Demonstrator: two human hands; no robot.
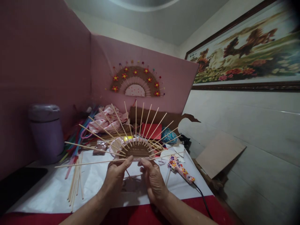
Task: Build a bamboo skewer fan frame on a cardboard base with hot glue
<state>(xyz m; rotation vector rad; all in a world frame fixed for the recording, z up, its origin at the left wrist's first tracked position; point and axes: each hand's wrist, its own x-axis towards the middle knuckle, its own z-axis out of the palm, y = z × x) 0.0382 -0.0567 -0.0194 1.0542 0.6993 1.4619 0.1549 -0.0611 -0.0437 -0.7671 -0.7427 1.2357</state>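
Both hands hold up a half-round brown cardboard piece (137, 151) with several thin wooden skewers fanning out from it. My left hand (116, 176) pinches its lower left edge, thumb up against the card. At the lower right edge my right hand (153, 178) grips it with curled fingers. The fan stands upright above a white sheet (98, 184) on the table.
Loose skewers (75, 181) lie at the left on the sheet. A patterned glue gun (180, 168) with a black cord lies at the right. A purple container (47, 131) stands at the left. A finished flower-decorated fan (137, 81) hangs on the pink backboard. Coloured sticks, cloth and yarn are piled behind.
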